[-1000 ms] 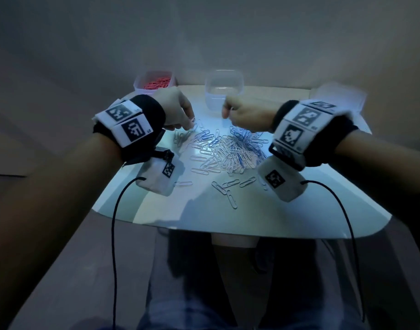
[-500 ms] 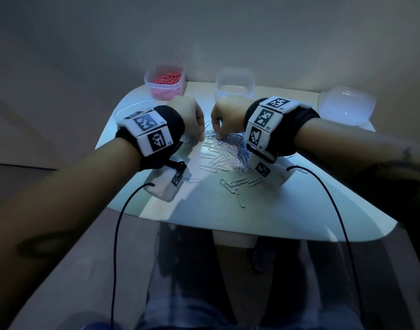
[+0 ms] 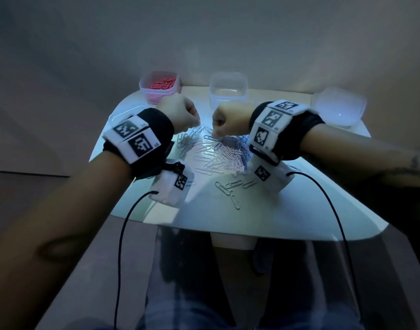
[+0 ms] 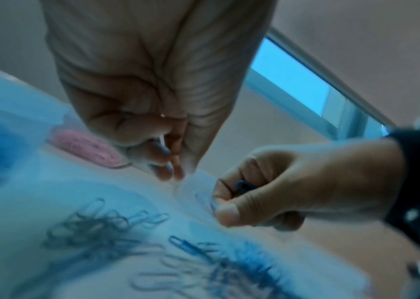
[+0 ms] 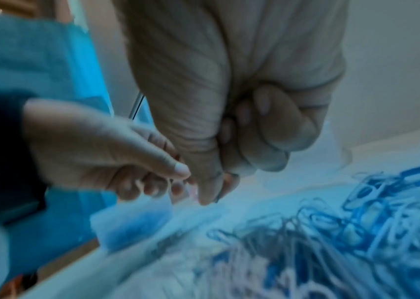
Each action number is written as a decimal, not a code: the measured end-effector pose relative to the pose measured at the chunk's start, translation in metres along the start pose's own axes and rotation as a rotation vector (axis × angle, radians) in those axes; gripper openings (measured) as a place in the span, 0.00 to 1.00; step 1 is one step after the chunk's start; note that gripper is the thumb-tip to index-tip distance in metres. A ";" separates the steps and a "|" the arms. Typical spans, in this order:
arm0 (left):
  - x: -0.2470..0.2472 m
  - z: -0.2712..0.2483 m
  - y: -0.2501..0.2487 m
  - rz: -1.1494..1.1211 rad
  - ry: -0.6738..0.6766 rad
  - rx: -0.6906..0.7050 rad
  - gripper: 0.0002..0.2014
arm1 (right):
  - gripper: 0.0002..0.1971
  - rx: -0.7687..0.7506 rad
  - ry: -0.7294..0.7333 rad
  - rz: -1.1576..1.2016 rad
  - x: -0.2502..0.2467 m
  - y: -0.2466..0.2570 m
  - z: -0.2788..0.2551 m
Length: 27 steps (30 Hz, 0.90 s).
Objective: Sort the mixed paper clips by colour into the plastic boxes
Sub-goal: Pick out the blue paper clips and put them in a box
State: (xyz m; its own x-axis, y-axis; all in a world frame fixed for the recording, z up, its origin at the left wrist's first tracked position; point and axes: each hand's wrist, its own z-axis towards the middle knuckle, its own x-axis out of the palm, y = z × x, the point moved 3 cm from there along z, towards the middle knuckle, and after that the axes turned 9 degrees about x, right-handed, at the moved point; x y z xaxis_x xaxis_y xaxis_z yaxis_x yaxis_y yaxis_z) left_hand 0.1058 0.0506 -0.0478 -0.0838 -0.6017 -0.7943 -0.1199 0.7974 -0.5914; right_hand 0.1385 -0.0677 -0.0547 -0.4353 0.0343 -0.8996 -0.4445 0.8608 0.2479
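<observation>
A mixed pile of blue and pale paper clips [image 3: 218, 153] lies mid-table. My left hand [image 3: 192, 125] hovers over the pile's far left edge with its fingers curled. In the left wrist view a pale clip [image 4: 162, 139] shows between the left fingers [image 4: 170, 172]. My right hand [image 3: 216, 133] is beside it, fingers curled round a blue clip [image 4: 243, 186]. Its thumb and forefinger tips [image 5: 211, 192] touch down at the pile's far edge. A box of pink clips [image 3: 160, 85] and an empty clear box [image 3: 228, 90] stand at the back.
Another clear box [image 3: 123, 113] sits at the far left, mostly hidden behind my left wrist. A clear lid or box [image 3: 340, 108] lies at the far right. A few loose clips [image 3: 232, 189] lie nearer the front edge of the white table [image 3: 299, 217].
Both hands have drawn closer together over the far side of the pile. The right hand moved left and its fingertips came down to the clips.
</observation>
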 end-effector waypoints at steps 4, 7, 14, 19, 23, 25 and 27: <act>0.010 -0.012 0.009 -0.266 -0.091 -0.018 0.06 | 0.15 -0.038 0.004 0.217 -0.012 -0.012 -0.015; 0.022 -0.016 0.007 -0.155 -0.120 0.043 0.06 | 0.13 -0.036 0.017 0.278 -0.017 -0.015 -0.031; 0.017 -0.009 -0.009 0.146 -0.013 0.085 0.09 | 0.11 0.039 0.004 0.495 -0.020 -0.026 -0.062; 0.022 0.001 -0.019 0.367 0.212 0.117 0.07 | 0.11 0.095 -0.068 0.783 -0.020 -0.047 -0.087; 0.024 0.002 -0.027 0.532 0.304 0.114 0.05 | 0.15 0.135 -0.227 1.003 -0.017 -0.062 -0.107; 0.022 0.003 -0.028 0.524 0.354 0.082 0.05 | 0.16 0.164 -0.293 1.050 -0.010 -0.065 -0.114; 0.018 0.002 -0.030 0.463 0.367 0.063 0.01 | 0.17 0.161 -0.280 1.155 0.001 -0.062 -0.120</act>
State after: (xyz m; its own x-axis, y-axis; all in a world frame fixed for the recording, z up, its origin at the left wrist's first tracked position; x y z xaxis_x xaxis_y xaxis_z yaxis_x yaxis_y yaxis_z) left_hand 0.1099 0.0161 -0.0443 -0.4515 -0.1580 -0.8782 0.0691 0.9750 -0.2110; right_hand 0.0717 -0.1819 -0.0282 -0.3182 0.9204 -0.2273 0.2083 0.3017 0.9304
